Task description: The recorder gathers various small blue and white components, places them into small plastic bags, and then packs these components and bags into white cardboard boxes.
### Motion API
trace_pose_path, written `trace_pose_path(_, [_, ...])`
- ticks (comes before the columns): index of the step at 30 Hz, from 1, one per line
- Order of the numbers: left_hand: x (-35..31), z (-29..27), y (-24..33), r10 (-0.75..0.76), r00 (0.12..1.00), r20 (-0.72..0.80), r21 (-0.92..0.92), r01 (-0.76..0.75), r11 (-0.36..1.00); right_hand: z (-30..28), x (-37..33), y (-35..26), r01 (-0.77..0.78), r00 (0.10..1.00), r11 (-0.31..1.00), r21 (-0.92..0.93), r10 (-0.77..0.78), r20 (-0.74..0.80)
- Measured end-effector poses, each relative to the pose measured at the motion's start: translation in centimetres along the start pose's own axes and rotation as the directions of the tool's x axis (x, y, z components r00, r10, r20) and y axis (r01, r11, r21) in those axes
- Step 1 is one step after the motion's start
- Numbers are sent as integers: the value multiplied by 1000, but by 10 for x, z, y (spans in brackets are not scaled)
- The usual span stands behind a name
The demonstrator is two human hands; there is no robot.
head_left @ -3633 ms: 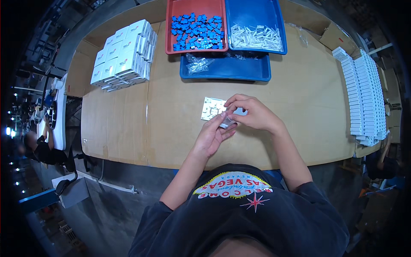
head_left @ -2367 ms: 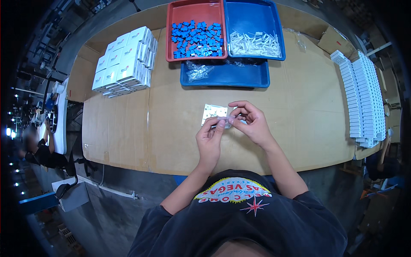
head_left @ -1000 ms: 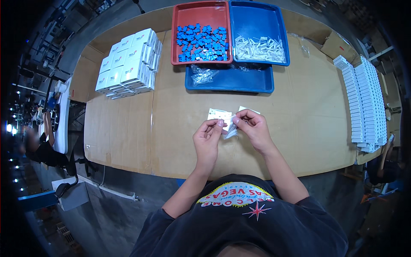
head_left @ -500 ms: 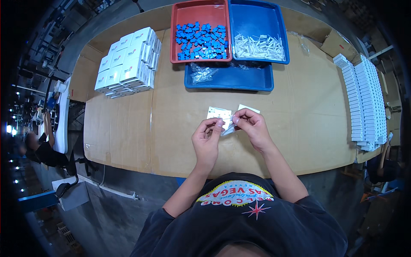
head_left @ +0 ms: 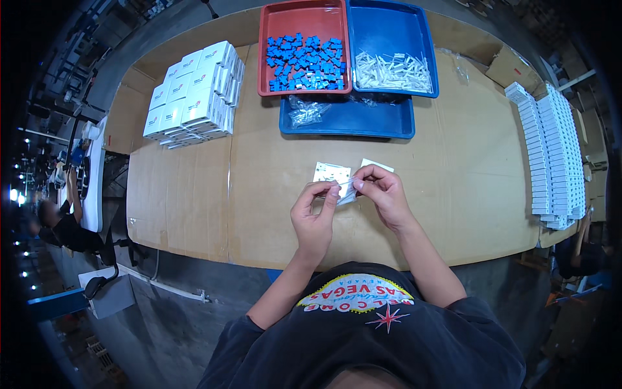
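Observation:
My left hand and my right hand meet above the near middle of the table, fingertips pinched and a small gap between them. Across that gap runs a thin whitish strip, held at both ends; its exact kind is too small to tell. Just beyond my left fingers lies a flat white box piece with small dark marks. Another white flat piece shows from behind my right hand, mostly covered by it.
Cardboard covers the table. At the back stand a red tray of blue parts, a blue tray of white sticks, and a lower blue tray with clear plastic bags. White boxes are stacked left and right.
My left hand has shifted slightly, its thumb and forefinger a little lower and farther from the right fingertips. The thin strip shows more plainly between the hands. Everything else is unchanged.

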State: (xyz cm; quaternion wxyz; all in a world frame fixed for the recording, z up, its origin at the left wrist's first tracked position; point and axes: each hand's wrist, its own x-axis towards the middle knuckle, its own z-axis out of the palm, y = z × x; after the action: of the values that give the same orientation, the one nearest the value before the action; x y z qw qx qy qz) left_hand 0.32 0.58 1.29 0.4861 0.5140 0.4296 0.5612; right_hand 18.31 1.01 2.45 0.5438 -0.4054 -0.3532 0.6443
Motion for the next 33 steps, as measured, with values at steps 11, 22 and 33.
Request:
trace_pose_path(11, [2,1,7,-59,998,3,-65,59,996,-2,0,-3,51,997,999,-6,-50,50])
trace_pose_path(22, [4,0,8,-176,980,90,-163,189,968,-9,5,-6,89,996,990,-109,-85,41])
trace_pose_path(33, [4,1,7,-153,983,104,-189,171,967,-3,4,-3,67,995,992,-105,-59,74])
